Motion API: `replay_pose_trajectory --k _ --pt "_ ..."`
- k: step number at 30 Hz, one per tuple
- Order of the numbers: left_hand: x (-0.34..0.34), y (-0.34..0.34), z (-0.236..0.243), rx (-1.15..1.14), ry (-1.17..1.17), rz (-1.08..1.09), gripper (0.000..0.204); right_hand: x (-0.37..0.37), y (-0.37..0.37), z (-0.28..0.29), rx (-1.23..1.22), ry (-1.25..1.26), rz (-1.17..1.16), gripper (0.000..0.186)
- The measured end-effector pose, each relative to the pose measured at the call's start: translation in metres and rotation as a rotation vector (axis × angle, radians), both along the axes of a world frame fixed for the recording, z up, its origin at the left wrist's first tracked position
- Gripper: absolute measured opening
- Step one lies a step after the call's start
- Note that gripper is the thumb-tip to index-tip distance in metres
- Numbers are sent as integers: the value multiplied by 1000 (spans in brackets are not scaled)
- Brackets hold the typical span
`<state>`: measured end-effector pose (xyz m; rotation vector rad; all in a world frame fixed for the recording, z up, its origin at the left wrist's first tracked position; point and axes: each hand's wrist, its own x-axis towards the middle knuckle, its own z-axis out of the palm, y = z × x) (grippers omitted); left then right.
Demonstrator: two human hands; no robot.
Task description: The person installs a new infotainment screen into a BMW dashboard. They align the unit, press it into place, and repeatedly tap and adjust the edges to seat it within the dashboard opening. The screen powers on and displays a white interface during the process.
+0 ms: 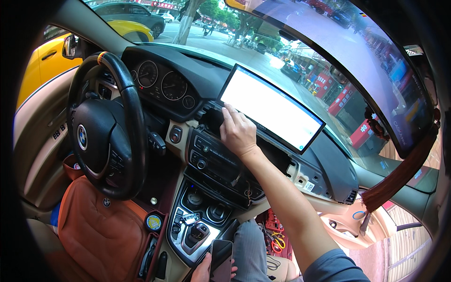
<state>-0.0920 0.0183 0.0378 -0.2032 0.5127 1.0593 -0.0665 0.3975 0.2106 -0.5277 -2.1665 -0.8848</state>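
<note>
My right hand [238, 130] reaches across the dashboard to a wide tablet-like car screen [272, 109]. Its fingers stretch forward, with the fingertips at the lower left corner of the lit, mostly white display. Down at the lower edge, my left hand [202, 271] is wrapped round a dark-screened phone [221, 261], thumb on one side and fingertips on the other. Below the car screen the dashboard trim is off, leaving an opening partly hidden by my right arm. A radio and climate panel [206, 152] sits tilted in the centre of the dash.
The steering wheel [105, 124] and an orange-brown seat [101, 230] are on the left. A gear lever [198, 232] stands in the console. Yellow-handled scissors or pliers [278, 242] lie by a red tool case [274, 221]. A wide mirror display [371, 61] hangs above, with a brown tassel [399, 169].
</note>
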Motion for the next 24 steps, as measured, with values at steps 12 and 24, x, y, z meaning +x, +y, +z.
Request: replay_pose_trajectory --k 12,24 --pt "0 -1 0 -24 7 -4 60 1 -1 2 -47 -12 3 37" --pt "2 2 -4 -63 20 -58 60 13 14 120 -13 114 77 31"
